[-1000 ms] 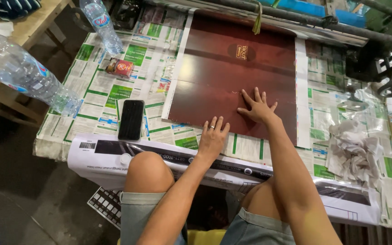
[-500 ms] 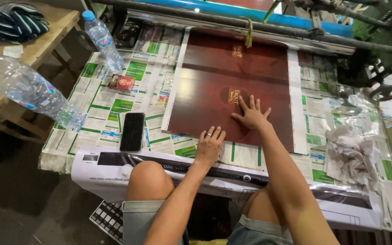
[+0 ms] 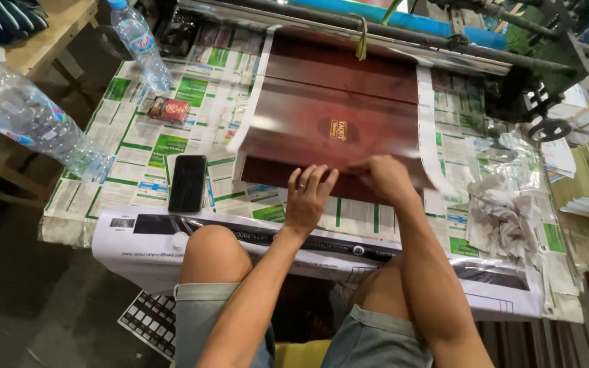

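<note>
Head view: both hands grip the near edge of a dark red glossy sheet (image 3: 335, 116) and lift it off the table. The left hand (image 3: 310, 197) lies fingers-flat on the edge, a ring on one finger; the right hand (image 3: 386, 178) curls around it just beside. Newspapers (image 3: 138, 136) cover the table. A black phone (image 3: 188, 182) lies left of the sheet, a small red box (image 3: 168, 109) and plastic bottles (image 3: 141, 44) farther left. Crumpled paper (image 3: 502, 211) sits to the right.

Bright, even light from above; soft glare streaks the glossy dark-red sheet (image 3: 335, 109). The right hand (image 3: 386, 178) is motion-blurred. Wide-angle bending shows at the edges; lower left falls dim.
</note>
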